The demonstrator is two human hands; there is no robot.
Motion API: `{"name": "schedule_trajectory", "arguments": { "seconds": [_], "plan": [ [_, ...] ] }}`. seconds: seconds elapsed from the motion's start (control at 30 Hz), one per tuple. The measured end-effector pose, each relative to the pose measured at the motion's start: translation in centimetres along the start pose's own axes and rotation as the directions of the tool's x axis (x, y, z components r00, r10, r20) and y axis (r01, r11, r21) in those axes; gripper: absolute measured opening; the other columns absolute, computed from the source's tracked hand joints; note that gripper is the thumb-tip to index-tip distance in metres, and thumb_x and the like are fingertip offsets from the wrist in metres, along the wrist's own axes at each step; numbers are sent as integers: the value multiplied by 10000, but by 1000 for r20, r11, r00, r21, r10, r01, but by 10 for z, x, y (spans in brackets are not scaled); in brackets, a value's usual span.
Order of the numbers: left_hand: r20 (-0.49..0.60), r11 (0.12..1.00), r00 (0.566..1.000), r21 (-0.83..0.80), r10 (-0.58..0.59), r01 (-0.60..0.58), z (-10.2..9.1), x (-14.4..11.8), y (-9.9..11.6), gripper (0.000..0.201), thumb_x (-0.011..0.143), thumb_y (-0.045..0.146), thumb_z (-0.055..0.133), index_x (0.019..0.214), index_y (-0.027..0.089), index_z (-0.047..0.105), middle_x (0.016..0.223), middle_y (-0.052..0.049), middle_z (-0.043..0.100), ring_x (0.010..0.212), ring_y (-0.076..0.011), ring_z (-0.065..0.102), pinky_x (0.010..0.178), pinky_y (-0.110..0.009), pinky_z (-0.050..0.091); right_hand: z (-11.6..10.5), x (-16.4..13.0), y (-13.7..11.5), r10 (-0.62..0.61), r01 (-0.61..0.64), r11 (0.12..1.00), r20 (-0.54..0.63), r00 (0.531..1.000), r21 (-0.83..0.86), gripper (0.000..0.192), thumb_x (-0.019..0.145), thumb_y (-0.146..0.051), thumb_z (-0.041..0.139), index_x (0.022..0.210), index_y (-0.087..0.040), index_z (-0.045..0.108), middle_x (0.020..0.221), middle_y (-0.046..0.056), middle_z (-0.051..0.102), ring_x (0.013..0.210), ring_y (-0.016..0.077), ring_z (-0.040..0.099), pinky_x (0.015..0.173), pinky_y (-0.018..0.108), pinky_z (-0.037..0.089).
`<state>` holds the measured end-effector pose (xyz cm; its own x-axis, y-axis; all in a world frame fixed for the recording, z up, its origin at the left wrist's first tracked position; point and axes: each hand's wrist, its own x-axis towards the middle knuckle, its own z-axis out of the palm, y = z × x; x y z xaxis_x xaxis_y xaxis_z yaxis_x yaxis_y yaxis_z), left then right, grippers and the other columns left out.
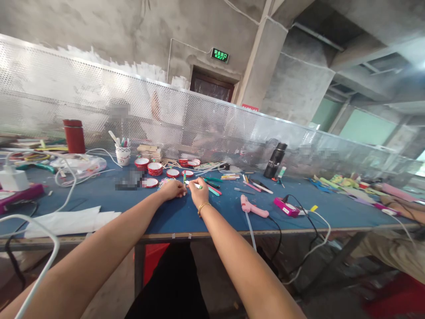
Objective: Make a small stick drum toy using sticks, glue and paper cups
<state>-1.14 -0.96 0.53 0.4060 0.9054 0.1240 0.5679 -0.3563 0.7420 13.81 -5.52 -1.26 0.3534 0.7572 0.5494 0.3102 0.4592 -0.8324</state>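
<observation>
2 flasks [74,135] [275,160], 1 cup [122,155], 1 glue gun [253,207], approx. 8 red-rimmed lids [155,168].

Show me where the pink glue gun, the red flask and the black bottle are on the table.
pink glue gun [254,208], head view, middle of its body.
red flask [74,137], head view, middle of its side.
black bottle [275,161], head view, middle of its side.
</observation>
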Motion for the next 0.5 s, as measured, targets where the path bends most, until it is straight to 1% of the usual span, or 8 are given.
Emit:
{"name": "schedule_trajectory", "arguments": {
  "seconds": [0.13, 0.33, 0.5],
  "plan": [
    [-2, 1000, 1000, 13, 3, -3, -1, 0, 0, 371, 775, 538, 740, 598, 223, 657, 607, -9, 675, 635, -161, 661, 592, -232, 482, -1, 2, 0, 46, -46, 999, -35, 998, -5, 114, 754, -332, 595, 668, -259, 575, 742, -11, 708, 809, 218, 654, 793, 303, 496],
    [-1, 1000, 1000, -23, 4, -4, 0, -2, 2, 363, 774, 517, 744, 592, 220, 643, 603, -5, 671, 639, -163, 663, 604, -233, 491, 1, -1, -4, -5, 5, 999, 0, 1000, 32, 133, 768, -340, 579, 671, -249, 580, 740, -9, 706, 801, 210, 662, 812, 301, 495],
    [9, 1000, 1000, -31, -5, 5, 0, -2, 3, 391, 770, 544, 752, 588, 217, 637, 611, -9, 672, 663, -168, 674, 621, -236, 503, 1, 0, -1, 4, -4, 1000, 7, 1000, 17, 137, 772, -359, 589, 687, -252, 586, 754, -6, 709, 819, 216, 661, 814, 303, 497]
  ]
}}
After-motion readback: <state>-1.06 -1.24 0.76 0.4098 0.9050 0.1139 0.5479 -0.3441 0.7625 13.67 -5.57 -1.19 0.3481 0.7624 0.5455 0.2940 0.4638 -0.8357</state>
